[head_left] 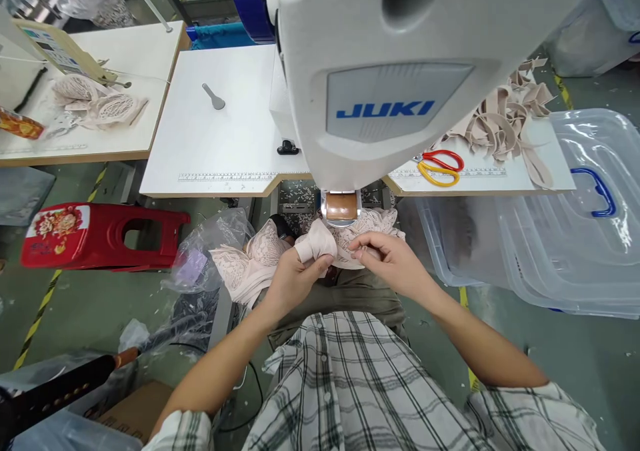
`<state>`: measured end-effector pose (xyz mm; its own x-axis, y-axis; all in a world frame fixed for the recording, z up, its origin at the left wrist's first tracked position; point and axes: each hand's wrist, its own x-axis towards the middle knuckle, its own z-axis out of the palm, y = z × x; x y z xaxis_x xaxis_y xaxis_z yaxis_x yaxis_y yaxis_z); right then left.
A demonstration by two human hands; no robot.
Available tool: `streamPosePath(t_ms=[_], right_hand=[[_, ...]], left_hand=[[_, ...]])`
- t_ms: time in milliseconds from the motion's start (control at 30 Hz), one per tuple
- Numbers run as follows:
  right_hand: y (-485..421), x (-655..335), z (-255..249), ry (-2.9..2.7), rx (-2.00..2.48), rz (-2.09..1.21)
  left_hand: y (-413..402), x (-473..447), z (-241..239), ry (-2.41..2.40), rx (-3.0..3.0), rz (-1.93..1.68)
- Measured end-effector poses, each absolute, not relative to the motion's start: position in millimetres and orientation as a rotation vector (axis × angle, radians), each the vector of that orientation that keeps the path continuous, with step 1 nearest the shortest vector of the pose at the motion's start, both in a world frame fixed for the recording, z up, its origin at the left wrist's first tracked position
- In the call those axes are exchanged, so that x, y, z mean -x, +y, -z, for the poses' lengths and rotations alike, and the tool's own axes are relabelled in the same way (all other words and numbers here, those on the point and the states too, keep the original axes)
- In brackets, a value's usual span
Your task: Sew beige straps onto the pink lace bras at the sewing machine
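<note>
A pale pink lace bra [267, 248] lies across my lap, in front of and below the white sewing machine [395, 158]. My left hand [296, 274] is closed on a smooth, folded part of the bra, thumb on top. With thumb and forefinger together, my right hand [383, 258] pinches the lace edge on the other side. Both hands are just on my side of the machine's lower end with its brown, metal-rimmed part [341, 207]. The machine's head hides what is behind it.
On the white table at right are red-and-yellow scissors [441, 167] and a heap of beige fabric strips [505, 121]. A black clip [288, 148] and a grey tool [214, 96] lie at left. Clear plastic bins [565, 251] stand right; a red stool [105, 236] lies left.
</note>
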<state>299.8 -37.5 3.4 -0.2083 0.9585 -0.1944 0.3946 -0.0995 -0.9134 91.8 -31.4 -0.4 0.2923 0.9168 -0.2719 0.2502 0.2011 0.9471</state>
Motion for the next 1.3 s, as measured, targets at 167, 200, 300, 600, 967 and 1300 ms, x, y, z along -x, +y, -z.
streamPosePath(t_ms=[167,200,300,600,967,1300], right_hand=[[-40.4,-299.9,-2.0,-1.708,1.436,-1.253],[-40.7,-299.9,-1.5,-1.716,1.424,-1.261],[-40.5,-301.1,-0.9,-1.730,1.422,-1.312],[-39.1,-302.9,-7.9,-1.868,1.417,-1.250],[-21.3,-312.7,-5.6,-1.767,1.379,-1.465],[-26.3,-308.2,3.3,-1.230,1.391,-1.852]], left_hand=[[-27.7,-95.1,-6.4,1.169,-1.422,-0.641],[-27.8,-95.8,-7.4,1.161,-1.432,-0.624],[-28.1,-97.2,-9.6,1.147,-1.442,-0.572],[-28.7,-102.1,-12.1,1.174,-1.448,-0.545],[-20.6,-107.8,-13.9,1.152,-1.365,-0.567],[-16.8,-116.4,-1.4,1.147,-0.993,-0.677]])
